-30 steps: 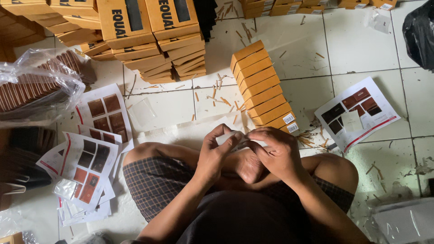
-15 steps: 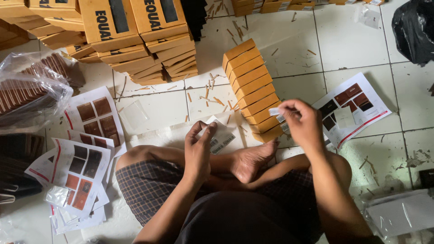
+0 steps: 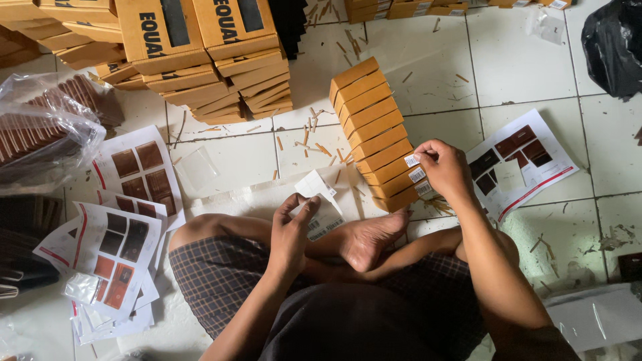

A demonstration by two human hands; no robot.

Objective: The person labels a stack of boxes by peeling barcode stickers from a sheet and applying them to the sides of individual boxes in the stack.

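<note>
We see a small white sticker label (image 3: 412, 160) pinched at the fingertips of the right hand (image 3: 445, 170), pressed against the end face of one slim orange box in the fanned stack of boxes (image 3: 374, 130) on the tiled floor (image 3: 521, 60). The stack's long line runs away from us and to the left, while each box lies with its long axis slanting up to the right, so its labelled end faces the right hand. Lower boxes (image 3: 420, 182) already show labels. The left hand (image 3: 292, 230), well apart and nearer the crossed legs, clasps a white backing sheet of labels (image 3: 319, 200) between thumb and fingers. The right grip is the nearer to the stack. Printed leaflets (image 3: 518, 160) lie just beside it.
</note>
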